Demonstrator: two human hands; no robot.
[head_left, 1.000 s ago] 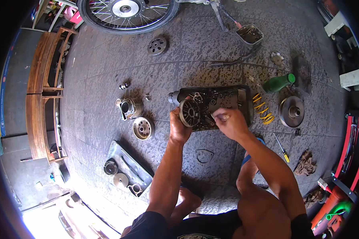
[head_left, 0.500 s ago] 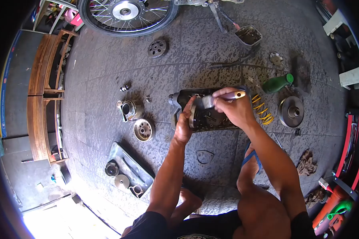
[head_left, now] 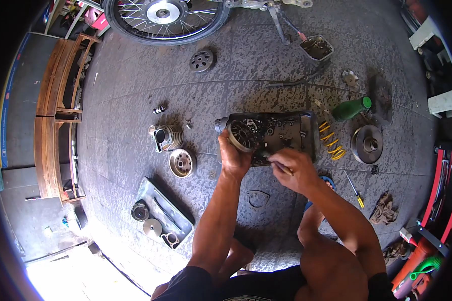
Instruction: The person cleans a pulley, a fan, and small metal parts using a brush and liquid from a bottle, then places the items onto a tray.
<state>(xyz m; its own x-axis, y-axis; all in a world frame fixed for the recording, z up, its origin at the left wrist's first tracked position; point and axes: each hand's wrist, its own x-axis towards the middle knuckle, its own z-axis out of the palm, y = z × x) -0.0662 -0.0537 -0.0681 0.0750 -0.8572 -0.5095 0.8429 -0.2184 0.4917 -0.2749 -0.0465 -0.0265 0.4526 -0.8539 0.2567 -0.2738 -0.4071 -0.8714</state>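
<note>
My left hand is wrapped round the rim of a round metal part, tilted over the left part of a dark tray. Its inner side, with ribs or coils, faces up. My right hand grips a brush by its handle, just right of and below the round part; the brush's bristles are low by the tray's near edge and hard to make out. Small dark parts lie in the tray. A bottle with a ribbed cap lies at the tray's left end.
Right of the tray are a yellow spring, a green bottle, a pulley and a screwdriver. Left are a cylinder, a round flywheel and a metal tray. A wheel stands beyond.
My right hand has moved down and toward me with the brush, away from the tray's far side. The round part has turned so its inner side shows. More of the tray is visible.
</note>
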